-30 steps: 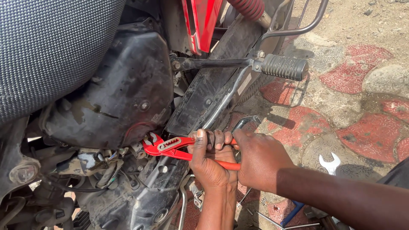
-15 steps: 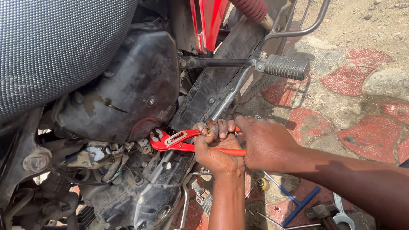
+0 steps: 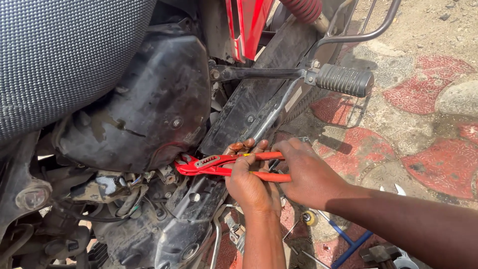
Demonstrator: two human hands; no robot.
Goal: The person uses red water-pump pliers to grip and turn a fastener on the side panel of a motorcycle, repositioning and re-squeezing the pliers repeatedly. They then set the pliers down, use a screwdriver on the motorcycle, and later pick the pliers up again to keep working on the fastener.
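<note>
Both of my hands grip red-handled pliers point(image 3: 209, 164) beside a motorcycle. My left hand point(image 3: 251, 184) wraps around the handles from below. My right hand point(image 3: 308, 174) closes over the handle ends from the right. The plier jaws point(image 3: 185, 163) clamp on a small part under the black side cover point(image 3: 144, 104), next to the dirty engine casing point(image 3: 164, 234). My fingers hide the middle of the handles.
A black footrest point(image 3: 344, 79) sticks out above my hands on a metal bar. A textured grey seat point(image 3: 59, 55) fills the upper left. A blue-handled tool point(image 3: 348, 246), a spanner tip point(image 3: 398, 189) and small parts lie on the red and grey paved ground point(image 3: 428, 99).
The view has shifted slightly, so the pliers and hands sit a little lower and to the right. Both hands keep their hold on the handles, jaws still at the same spot.
</note>
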